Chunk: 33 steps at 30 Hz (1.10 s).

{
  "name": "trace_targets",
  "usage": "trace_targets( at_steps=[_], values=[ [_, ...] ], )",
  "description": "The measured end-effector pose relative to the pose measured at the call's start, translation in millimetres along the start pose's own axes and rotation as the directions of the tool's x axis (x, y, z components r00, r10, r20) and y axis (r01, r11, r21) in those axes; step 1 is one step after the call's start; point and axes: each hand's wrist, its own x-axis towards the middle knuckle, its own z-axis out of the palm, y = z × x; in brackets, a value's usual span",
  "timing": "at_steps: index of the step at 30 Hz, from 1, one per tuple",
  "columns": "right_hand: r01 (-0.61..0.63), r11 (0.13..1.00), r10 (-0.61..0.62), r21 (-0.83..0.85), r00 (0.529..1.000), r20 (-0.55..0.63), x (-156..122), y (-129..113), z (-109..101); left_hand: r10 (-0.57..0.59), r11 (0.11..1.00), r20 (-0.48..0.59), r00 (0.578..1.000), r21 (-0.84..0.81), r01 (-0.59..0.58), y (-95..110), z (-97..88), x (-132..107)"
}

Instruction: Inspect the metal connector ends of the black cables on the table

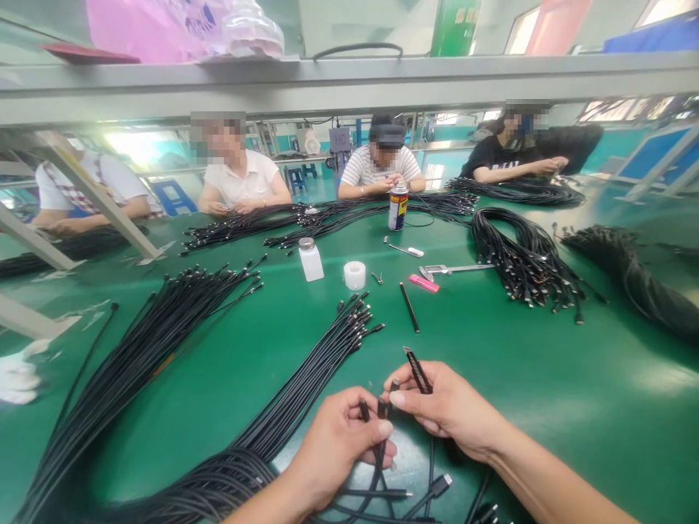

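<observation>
My left hand (333, 440) is closed around a few black cables, their plug ends (381, 409) pointing up between thumb and fingers. Close beside it, my right hand (459, 407) grips a black utility knife (418, 370) with its blade tip up. The thumb and fingertips of that same hand pinch another cable's plug (394, 386). Loose cables with USB-type plugs (441, 484) lie on the table below both hands. A long bundle of black cables (298, 389) runs past my left hand, its plug ends fanned out toward the table's middle.
On the green table (229, 378) are a white bottle (311, 260), a tape roll (354, 275), a spray can (398, 207), calipers (453, 270), a pink piece (424, 283) and a black stick (409, 307). Further cable bundles (136, 356) lie around. Several people sit opposite, beneath a shelf (349, 87).
</observation>
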Motion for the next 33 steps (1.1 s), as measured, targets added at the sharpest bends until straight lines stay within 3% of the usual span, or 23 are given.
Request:
trace_targets(
  at_steps=[6, 14, 22, 33],
  values=[
    [0.036, 0.999, -0.039, -0.023, 0.991, -0.126, 2.3, 5.2, 3.4, 0.025, 0.999, 0.018, 1.000, -0.042, -0.024, 4.0, -0.8, -1.3],
    [0.040, 0.996, -0.050, -0.082, 0.992, -0.118, 1.8, 7.4, 5.2, 0.023, 0.998, 0.076, 0.997, -0.052, -0.019, 4.6, -2.4, -2.0],
    [0.041, 0.992, -0.047, -0.121, 0.998, -0.046, -0.5, 6.7, 2.4, 0.024, 0.999, 0.050, 0.998, -0.035, -0.023, 6.6, -0.8, -2.2],
    [-0.047, 0.998, 0.050, -0.034, 0.994, 0.097, -5.6, 3.0, 7.3, 0.026, 0.997, 0.007, 1.000, -0.069, -0.025, 0.9, 2.9, -0.4]
  ],
)
